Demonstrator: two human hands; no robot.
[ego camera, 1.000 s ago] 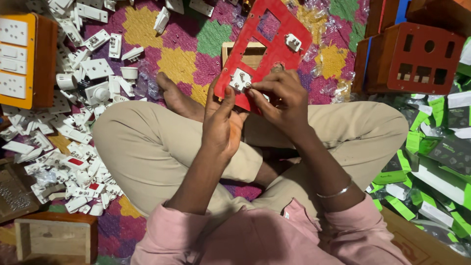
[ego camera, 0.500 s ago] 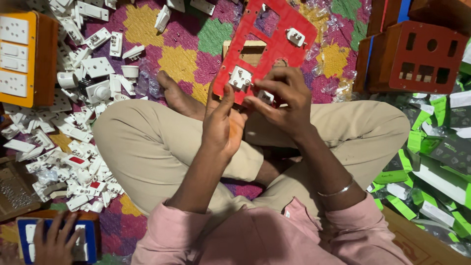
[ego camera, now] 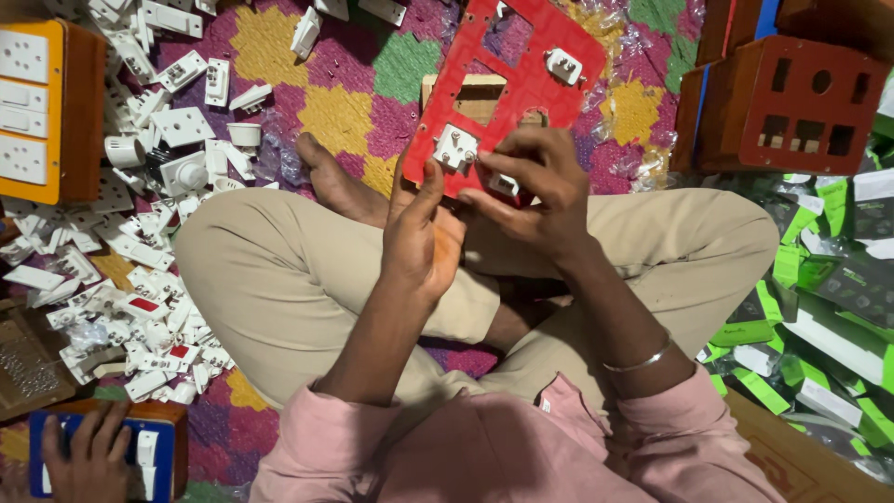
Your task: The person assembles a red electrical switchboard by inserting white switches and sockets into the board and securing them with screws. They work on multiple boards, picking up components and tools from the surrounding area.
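Seated cross-legged on a patchwork mat (ego camera: 335, 102) of purple, yellow and green, khaki trousers (ego camera: 279, 279) filling the middle of the view. Held up over the knees, tilted away: a red plate (ego camera: 521, 84) with rectangular cut-outs, a small wooden box (ego camera: 466, 93) just behind it. To the right, a red box (ego camera: 792, 102) with openings in its face, and beyond the knee a stack of green and white packets (ego camera: 819, 307). To the left, a wide heap of loose white switch and socket parts (ego camera: 140, 251) and an orange-framed switch panel (ego camera: 37, 102). At the bottom left corner, another person's hand (ego camera: 88, 456) resting on a blue-framed board (ego camera: 56, 447). Left hand (ego camera: 421, 237) propping the plate's lower edge, thumb up against a white socket part (ego camera: 455, 147) seated in a cut-out, other fingers loosely curled. Right hand (ego camera: 535, 191) bent over the same edge, fingertips pinched on a second small white part (ego camera: 503, 183), mostly hidden. Higher up, a third white part (ego camera: 563, 65) already sitting in the plate. Best done, by the look of it, with the plate kept steady, each part squared to its opening and pressed evenly rather than from one corner.
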